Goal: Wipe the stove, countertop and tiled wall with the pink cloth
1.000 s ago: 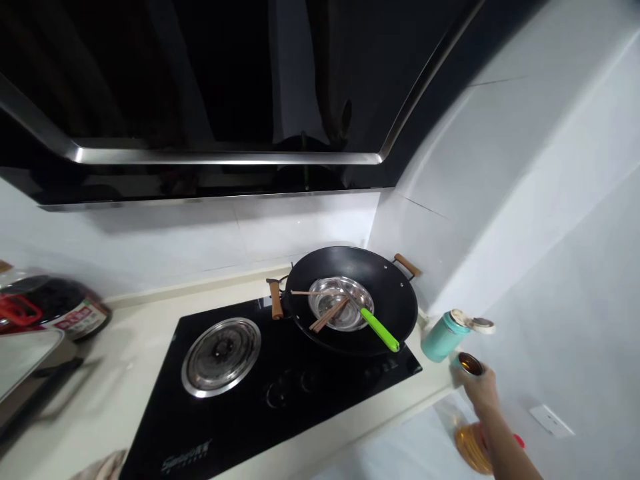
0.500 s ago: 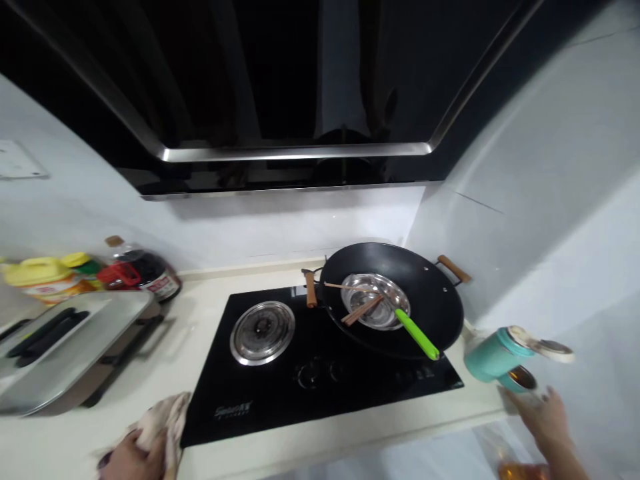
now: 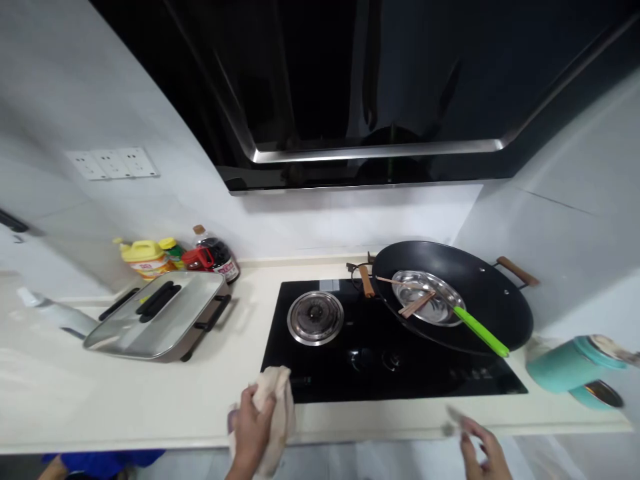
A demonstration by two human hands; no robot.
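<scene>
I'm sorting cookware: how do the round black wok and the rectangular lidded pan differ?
The round black wok is open; the rectangular lidded pan is covered. The wok sits on the black hob; the pan stands on the cream countertop. The wok's side handles are brown, the pan's black. Both have two side handles.

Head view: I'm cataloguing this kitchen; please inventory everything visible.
counter: one, cream, foreground
hood: one, black, above
sockets: three, white, on wall
containers: four, mixed, back left
pan: one, greyish, left
unclear object: one, white, far left
hob: one, black, centre
burner: one, silver, on hob
wok: one, black, hob right
bowl: one, silver, in wok
chopsticks: several, brown, over bowl
utensil: one, green-handled, over wok
flask: one, turquoise, right
cup: one, turquoise, by flask
cloth: one, cream, by hob
fabric: one, blue, bottom left
left hand: one, gripping cloth
right hand: one, near blurred item
</scene>
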